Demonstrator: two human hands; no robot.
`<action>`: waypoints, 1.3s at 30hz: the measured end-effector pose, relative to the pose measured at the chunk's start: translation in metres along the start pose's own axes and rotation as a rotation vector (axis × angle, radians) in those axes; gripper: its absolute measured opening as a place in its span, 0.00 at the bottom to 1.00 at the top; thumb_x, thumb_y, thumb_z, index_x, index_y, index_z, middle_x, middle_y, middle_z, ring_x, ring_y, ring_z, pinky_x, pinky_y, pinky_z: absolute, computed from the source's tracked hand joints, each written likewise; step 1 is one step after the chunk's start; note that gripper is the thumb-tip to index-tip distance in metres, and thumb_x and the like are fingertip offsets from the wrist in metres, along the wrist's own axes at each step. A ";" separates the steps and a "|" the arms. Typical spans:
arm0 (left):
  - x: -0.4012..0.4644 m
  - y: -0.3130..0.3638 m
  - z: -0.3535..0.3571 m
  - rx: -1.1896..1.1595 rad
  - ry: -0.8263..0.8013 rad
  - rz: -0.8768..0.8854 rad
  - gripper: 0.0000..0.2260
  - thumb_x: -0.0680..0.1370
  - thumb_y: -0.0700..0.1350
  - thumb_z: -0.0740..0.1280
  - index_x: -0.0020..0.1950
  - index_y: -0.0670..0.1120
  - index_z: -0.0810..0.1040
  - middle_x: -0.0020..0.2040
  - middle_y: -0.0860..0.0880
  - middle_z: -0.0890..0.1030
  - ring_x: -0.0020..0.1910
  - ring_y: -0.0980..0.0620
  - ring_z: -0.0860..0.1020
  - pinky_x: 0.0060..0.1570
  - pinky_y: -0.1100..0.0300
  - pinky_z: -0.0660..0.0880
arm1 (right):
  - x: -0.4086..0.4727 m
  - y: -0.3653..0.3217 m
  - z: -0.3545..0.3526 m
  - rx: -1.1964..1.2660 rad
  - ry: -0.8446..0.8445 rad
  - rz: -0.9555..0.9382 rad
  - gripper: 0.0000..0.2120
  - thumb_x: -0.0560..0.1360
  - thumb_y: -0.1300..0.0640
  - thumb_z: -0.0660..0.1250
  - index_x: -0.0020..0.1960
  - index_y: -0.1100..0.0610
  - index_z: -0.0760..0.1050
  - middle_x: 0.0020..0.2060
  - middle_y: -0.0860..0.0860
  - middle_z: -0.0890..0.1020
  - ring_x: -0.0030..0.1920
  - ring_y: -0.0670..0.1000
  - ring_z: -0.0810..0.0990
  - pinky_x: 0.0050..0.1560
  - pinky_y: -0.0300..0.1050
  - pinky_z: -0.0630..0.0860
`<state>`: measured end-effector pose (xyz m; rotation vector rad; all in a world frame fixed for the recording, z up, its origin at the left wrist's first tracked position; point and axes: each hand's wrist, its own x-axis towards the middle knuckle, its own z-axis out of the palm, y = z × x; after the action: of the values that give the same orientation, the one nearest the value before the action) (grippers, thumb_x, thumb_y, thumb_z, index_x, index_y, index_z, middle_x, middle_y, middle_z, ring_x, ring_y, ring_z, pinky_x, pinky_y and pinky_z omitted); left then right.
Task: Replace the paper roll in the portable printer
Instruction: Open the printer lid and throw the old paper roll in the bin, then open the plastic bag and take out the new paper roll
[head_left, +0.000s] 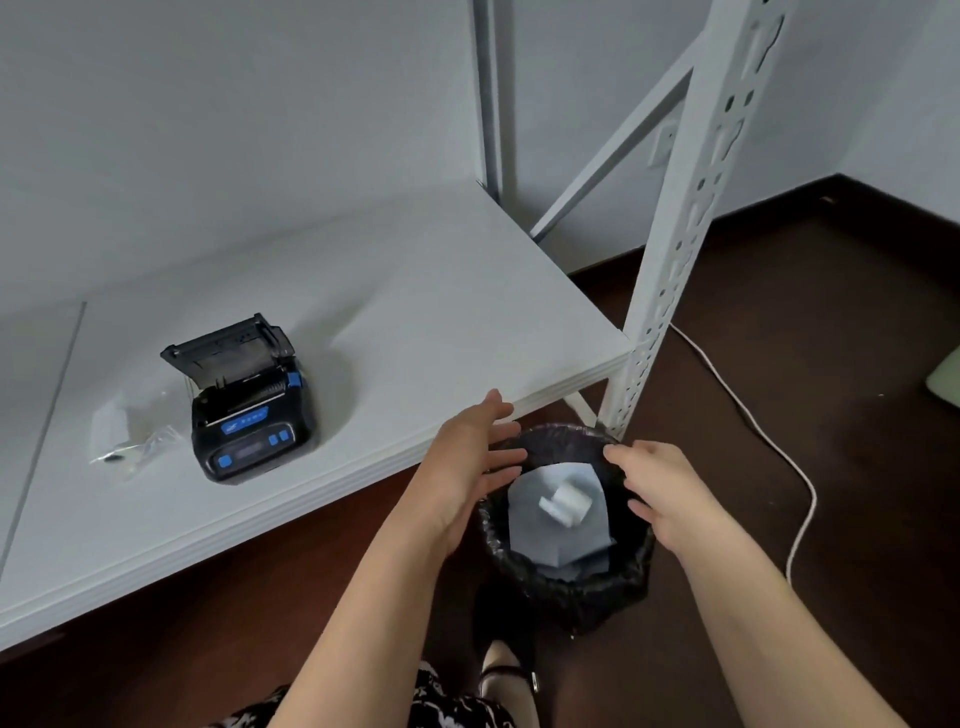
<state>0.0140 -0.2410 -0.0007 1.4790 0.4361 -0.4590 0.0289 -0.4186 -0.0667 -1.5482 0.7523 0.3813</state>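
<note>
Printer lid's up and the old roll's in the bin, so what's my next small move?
Probably reach your left hand to the clear bag beside the printer: its lid stands open, both hands are empty, and the old roll already lies in the bin.

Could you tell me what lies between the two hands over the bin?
In the head view, a small white paper roll lies on grey paper inside the bin, between left hand and right hand.
</note>
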 end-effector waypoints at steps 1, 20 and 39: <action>-0.001 0.002 -0.003 0.007 0.009 0.006 0.18 0.81 0.54 0.57 0.65 0.46 0.74 0.61 0.45 0.79 0.56 0.45 0.79 0.57 0.53 0.76 | -0.003 -0.003 0.002 -0.009 -0.005 -0.020 0.28 0.76 0.57 0.65 0.74 0.60 0.61 0.70 0.55 0.69 0.69 0.56 0.69 0.69 0.54 0.67; -0.064 -0.003 -0.181 -0.248 0.635 0.431 0.12 0.79 0.37 0.58 0.44 0.45 0.80 0.41 0.46 0.83 0.39 0.49 0.80 0.46 0.57 0.77 | -0.120 -0.069 0.189 0.189 -0.288 -0.434 0.10 0.77 0.62 0.60 0.45 0.55 0.80 0.24 0.50 0.68 0.31 0.47 0.78 0.52 0.43 0.76; -0.001 -0.047 -0.300 0.185 0.816 0.410 0.14 0.77 0.43 0.65 0.62 0.54 0.77 0.74 0.63 0.58 0.31 0.62 0.76 0.33 0.78 0.69 | -0.105 -0.049 0.344 -0.088 -0.574 -0.486 0.13 0.81 0.60 0.55 0.49 0.55 0.79 0.29 0.48 0.80 0.26 0.42 0.76 0.35 0.33 0.75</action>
<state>-0.0122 0.0567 -0.0539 1.8499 0.7134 0.4710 0.0510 -0.0606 -0.0085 -1.5372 -0.0891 0.4649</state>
